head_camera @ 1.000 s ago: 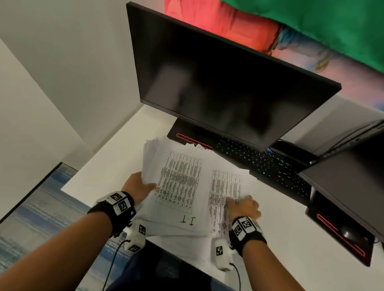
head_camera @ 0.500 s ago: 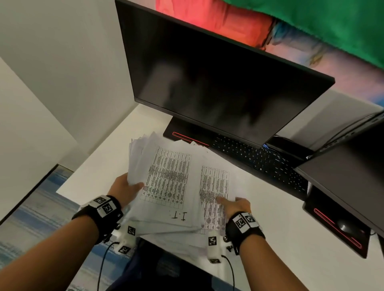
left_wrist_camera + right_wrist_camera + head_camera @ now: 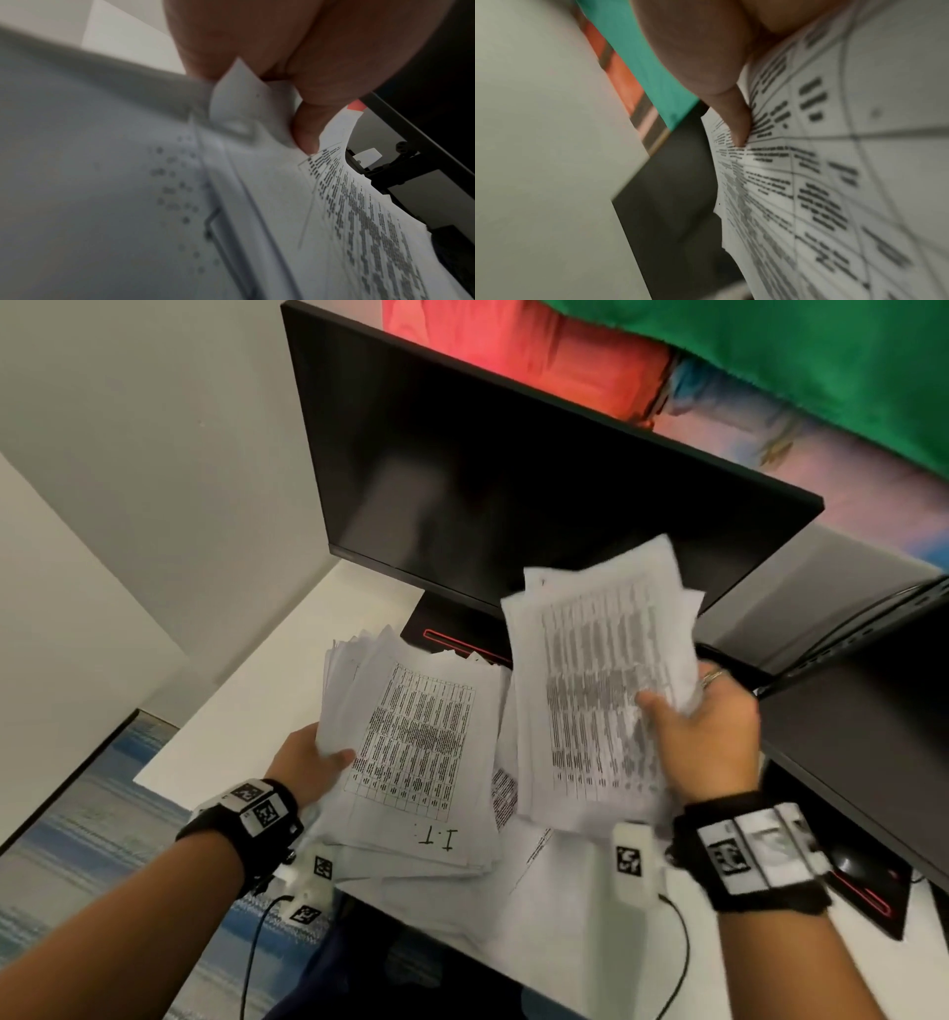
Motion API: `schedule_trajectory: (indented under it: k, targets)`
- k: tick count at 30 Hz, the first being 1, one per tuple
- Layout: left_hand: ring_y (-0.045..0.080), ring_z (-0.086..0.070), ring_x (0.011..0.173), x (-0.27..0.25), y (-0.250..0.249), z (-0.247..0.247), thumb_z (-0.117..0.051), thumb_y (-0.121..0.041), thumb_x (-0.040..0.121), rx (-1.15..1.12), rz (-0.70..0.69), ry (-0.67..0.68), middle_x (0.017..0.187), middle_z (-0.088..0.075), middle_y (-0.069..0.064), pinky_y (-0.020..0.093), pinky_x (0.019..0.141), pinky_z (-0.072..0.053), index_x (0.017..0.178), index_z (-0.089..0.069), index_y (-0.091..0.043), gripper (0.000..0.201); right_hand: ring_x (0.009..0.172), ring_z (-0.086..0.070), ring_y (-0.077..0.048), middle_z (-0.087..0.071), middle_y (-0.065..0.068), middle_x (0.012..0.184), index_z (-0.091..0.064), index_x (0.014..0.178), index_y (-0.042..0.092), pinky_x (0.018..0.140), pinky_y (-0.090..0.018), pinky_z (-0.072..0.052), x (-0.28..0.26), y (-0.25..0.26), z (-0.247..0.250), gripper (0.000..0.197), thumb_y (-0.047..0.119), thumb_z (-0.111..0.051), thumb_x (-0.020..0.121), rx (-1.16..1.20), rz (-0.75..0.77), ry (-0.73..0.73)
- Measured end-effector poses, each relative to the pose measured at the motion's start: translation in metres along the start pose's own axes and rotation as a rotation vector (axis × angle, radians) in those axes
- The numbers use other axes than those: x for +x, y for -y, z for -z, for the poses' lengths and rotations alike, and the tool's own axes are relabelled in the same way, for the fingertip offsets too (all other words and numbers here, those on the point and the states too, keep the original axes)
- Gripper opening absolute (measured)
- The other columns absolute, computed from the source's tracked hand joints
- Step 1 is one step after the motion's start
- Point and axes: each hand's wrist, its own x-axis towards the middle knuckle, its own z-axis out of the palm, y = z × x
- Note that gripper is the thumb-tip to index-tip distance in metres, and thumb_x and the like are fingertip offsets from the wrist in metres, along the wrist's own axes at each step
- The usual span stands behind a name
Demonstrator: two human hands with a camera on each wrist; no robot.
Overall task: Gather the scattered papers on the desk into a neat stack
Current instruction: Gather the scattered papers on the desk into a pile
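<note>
Item: white surface (image 3: 246, 711), carrying a dark monitor (image 3: 513, 469) at the far side, a second dark screen (image 3: 873, 737) at right, and the papers at the near edge. Main pile of papers (image 3: 416, 752): white printed sheets, loosely fanned, edges uneven, top sheet bearing a ruled table of dense black text and the handwritten letters "I.T." near its near end; more sheets lie splayed beneath it and toward the right. Lifted bundle (image 3: 601, 690): a smaller sheaf of the same tabled sheets, raised off the surface to the right of the pile and in front of the monitor's lower edge, slightly curled. Left hand (image 3: 308, 762): grip closed on the pile's left edge, thumb on top. Right hand (image 3: 703, 737): grip closed on the bundle's right edge, thumb across the print, a ring on one finger. Left wrist view adds: a folded-up corner pinched under the fingers (image 3: 306, 132) and a staple in one sheet. Right wrist view adds: the thumb (image 3: 736, 121) pressing into the bowed top page.
</note>
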Motion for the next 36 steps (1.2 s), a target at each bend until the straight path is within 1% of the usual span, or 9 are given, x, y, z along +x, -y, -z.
schedule_trajectory:
  k: [4, 8, 12, 15, 18, 20, 28, 34, 36]
  targets:
    - [0.025, -0.061, 0.078, -0.003, -0.003, 0.0, -0.068, -0.019, 0.088, 0.015, -0.031, 0.009, 0.089, -0.066, 0.008, 0.03, 0.071, -0.045, 0.116, -0.063, -0.003, 0.032, 0.085, -0.074, -0.015, -0.076, 0.002, 0.096, -0.069, 0.101, 0.022, 0.074, -0.032, -0.057, 0.005, 0.03, 0.036, 0.025, 0.007, -0.076, 0.082, 0.265, 0.033, 0.078]
    - [0.022, -0.062, 0.078, -0.003, -0.006, 0.002, -0.061, -0.029, 0.093, -0.003, -0.011, 0.032, 0.097, -0.07, 0.01, 0.03, 0.071, -0.045, 0.114, -0.065, -0.006, 0.031, 0.087, -0.075, -0.016, -0.076, 0.001, 0.099, -0.071, 0.106, 0.02, 0.079, -0.039, -0.06, 0.011, 0.018, -0.001, 0.027, 0.007, -0.075, 0.082, 0.285, -0.087, 0.236]
    - [0.033, -0.058, 0.117, 0.002, -0.01, 0.01, -0.028, -0.075, 0.09, -0.33, 0.186, 0.092, 0.129, -0.061, 0.011, 0.044, 0.107, -0.039, 0.134, -0.057, -0.008, 0.086, 0.096, -0.07, -0.017, -0.071, 0.002, 0.113, -0.06, 0.123, 0.025, 0.082, -0.04, -0.058, 0.005, -0.009, -0.091, 0.039, 0.012, -0.069, 0.087, 0.193, -0.315, 0.346]
    - [0.033, -0.061, 0.115, 0.01, -0.01, 0.009, -0.042, -0.094, 0.066, -0.455, 0.216, 0.154, 0.128, -0.065, 0.009, 0.047, 0.108, -0.041, 0.131, -0.061, -0.013, 0.105, 0.123, -0.055, -0.027, -0.054, -0.009, 0.139, -0.049, 0.138, 0.015, 0.106, -0.037, -0.043, -0.012, -0.046, -0.145, 0.042, 0.021, -0.054, 0.096, -0.181, -0.24, 0.493]
    - [0.032, -0.062, 0.109, 0.007, -0.014, 0.002, -0.066, -0.046, 0.089, -0.056, 0.047, 0.11, 0.121, -0.067, 0.014, 0.038, 0.095, -0.048, 0.127, -0.06, -0.007, 0.055, 0.125, -0.044, -0.036, -0.041, -0.015, 0.143, -0.043, 0.138, 0.01, 0.102, -0.041, -0.041, -0.032, -0.087, -0.143, 0.057, 0.04, -0.056, 0.091, -0.476, -0.444, 0.366]
    - [0.033, -0.062, 0.109, 0.007, -0.013, -0.001, -0.066, -0.029, 0.091, 0.09, -0.014, 0.059, 0.121, -0.066, 0.016, 0.038, 0.091, -0.048, 0.129, -0.057, -0.006, 0.045, 0.127, -0.041, -0.038, -0.036, -0.017, 0.144, -0.035, 0.142, 0.008, 0.103, -0.046, -0.04, -0.044, -0.108, -0.134, 0.077, 0.051, -0.062, 0.084, -0.51, -0.668, 0.32]
    - [0.034, -0.061, 0.112, 0.009, -0.011, -0.002, -0.064, -0.026, 0.093, 0.103, -0.038, 0.063, 0.123, -0.066, 0.016, 0.042, 0.095, -0.048, 0.131, -0.055, -0.006, 0.044, 0.133, -0.036, -0.037, -0.03, -0.019, 0.149, -0.018, 0.151, 0.006, 0.108, -0.045, -0.033, -0.052, -0.115, -0.14, 0.104, 0.051, -0.074, 0.076, -0.336, -0.83, 0.145]
    - [0.034, -0.062, 0.112, 0.007, -0.011, -0.003, -0.064, -0.025, 0.093, 0.091, -0.044, 0.038, 0.122, -0.066, 0.016, 0.041, 0.095, -0.047, 0.13, -0.057, -0.006, 0.042, 0.112, -0.06, -0.039, -0.058, -0.024, 0.127, -0.018, 0.147, 0.015, 0.097, -0.043, -0.048, -0.052, -0.123, -0.14, 0.092, 0.023, -0.079, 0.079, -0.032, -0.771, -0.027]
    - [0.033, -0.061, 0.112, 0.008, -0.01, -0.002, -0.065, -0.026, 0.093, 0.088, -0.041, 0.043, 0.122, -0.066, 0.015, 0.041, 0.094, -0.047, 0.13, -0.057, -0.007, 0.043, 0.11, -0.061, -0.041, -0.059, -0.027, 0.125, -0.013, 0.149, 0.017, 0.094, -0.045, -0.048, -0.05, -0.114, -0.138, 0.098, 0.024, -0.081, 0.078, -0.022, -0.788, -0.021]
